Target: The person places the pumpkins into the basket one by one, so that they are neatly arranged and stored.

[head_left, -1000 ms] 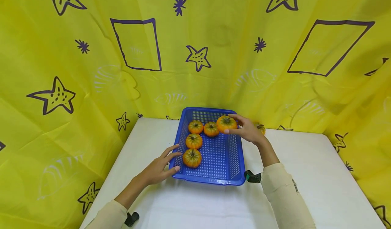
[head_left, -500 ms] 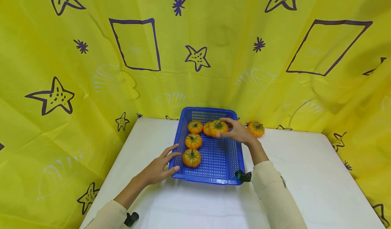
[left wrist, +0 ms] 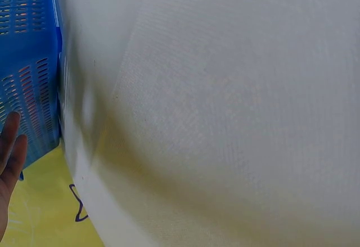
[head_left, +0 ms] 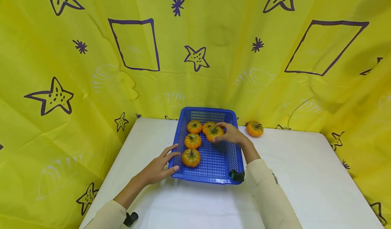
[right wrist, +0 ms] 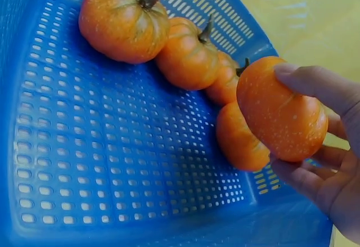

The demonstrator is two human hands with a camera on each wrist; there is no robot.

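Note:
My right hand (head_left: 231, 135) grips a small orange pumpkin (head_left: 213, 134) between thumb and fingers. In the right wrist view this pumpkin (right wrist: 284, 112) tilts above the blue basket (right wrist: 62, 140), overlapping another pumpkin (right wrist: 239, 140) behind it. Several more pumpkins line the basket's far and left sides, among them the nearest one (head_left: 191, 158) and a middle one (head_left: 192, 141). At the left rim of the basket (head_left: 210, 180) my left hand (head_left: 159, 168) lies with fingers loosely spread, holding nothing. Only part of that hand (left wrist: 12, 157) shows in the left wrist view, beside the basket's wall.
Another pumpkin (head_left: 255, 129) sits on the white table (head_left: 290, 174), right of the basket near the back edge. A yellow curtain (head_left: 220, 83) with starfish drawings surrounds the table at the back and sides.
My right hand has moved left and toward me with the pumpkin, from over the basket's back right corner to beside the back row. The left hand stays at the rim.

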